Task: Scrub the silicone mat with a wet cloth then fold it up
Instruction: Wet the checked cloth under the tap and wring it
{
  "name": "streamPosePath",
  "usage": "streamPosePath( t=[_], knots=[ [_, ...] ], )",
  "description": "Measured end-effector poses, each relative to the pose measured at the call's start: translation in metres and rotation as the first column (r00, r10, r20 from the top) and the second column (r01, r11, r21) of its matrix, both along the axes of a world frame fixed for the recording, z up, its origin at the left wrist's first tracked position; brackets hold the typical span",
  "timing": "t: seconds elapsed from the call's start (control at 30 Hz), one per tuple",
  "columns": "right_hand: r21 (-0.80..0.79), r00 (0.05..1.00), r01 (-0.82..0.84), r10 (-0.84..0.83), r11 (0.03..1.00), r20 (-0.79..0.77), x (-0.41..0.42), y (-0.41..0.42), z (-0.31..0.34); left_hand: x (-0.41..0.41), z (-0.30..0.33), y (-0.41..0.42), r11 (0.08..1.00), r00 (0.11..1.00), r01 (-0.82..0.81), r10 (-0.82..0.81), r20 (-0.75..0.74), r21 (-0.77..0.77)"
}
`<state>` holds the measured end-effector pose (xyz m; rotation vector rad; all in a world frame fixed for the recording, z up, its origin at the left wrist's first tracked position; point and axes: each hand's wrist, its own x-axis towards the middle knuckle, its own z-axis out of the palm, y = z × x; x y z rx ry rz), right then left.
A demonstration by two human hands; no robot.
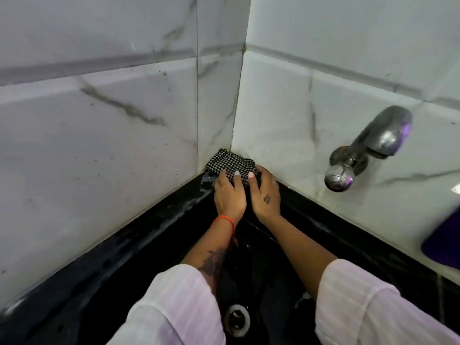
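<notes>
A black-and-white checked cloth lies bunched in the far corner of the black sink rim, where the two tiled walls meet. My left hand and my right hand lie side by side on its near edge, fingers stretched flat and pressing the cloth down onto the ledge. A red thread band circles my left wrist. No silicone mat shows plainly; a blurred purple shape sits at the right edge.
A black sink fills the lower view, its metal drain between my white sleeves. A chrome tap juts from the right marble-tiled wall. Tiled walls close in on the left and right.
</notes>
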<state>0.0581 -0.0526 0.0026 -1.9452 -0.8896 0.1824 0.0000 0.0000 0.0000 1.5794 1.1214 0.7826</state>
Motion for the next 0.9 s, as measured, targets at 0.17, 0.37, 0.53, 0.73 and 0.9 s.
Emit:
streamPosePath(
  t=[0.17, 0.37, 0.53, 0.73, 0.9],
  knots=[
    [-0.239, 0.943, -0.088, 0.158, 0.967, 0.292, 0.019, 0.030, -0.026, 0.021, -0.022, 0.024, 0.993, 0.998, -0.064, 0.064, -0.007, -0.099],
    [-0.451, 0.815, 0.003, 0.259, 0.892, 0.518, 0.038, 0.057, -0.047, 0.037, -0.040, 0.035, 0.977, 0.984, -0.169, 0.176, 0.042, -0.130],
    [-0.357, 0.751, -0.007, 0.241, 0.934, 0.615, 0.049, 0.060, -0.033, 0.038, -0.039, 0.031, 0.954, 0.949, -0.234, 0.267, 0.169, -0.189],
    [-0.001, 0.842, -0.102, 0.087, 0.995, 0.533, 0.025, 0.013, -0.014, 0.037, 0.001, 0.016, 0.745, 0.672, -0.023, 0.505, 0.542, -0.666],
    [0.068, 0.867, -0.060, 0.018, 0.996, 0.497, -0.006, -0.038, -0.004, 0.008, 0.022, -0.019, 0.666, 0.699, 0.148, 0.453, 0.554, -0.731]
  ],
)
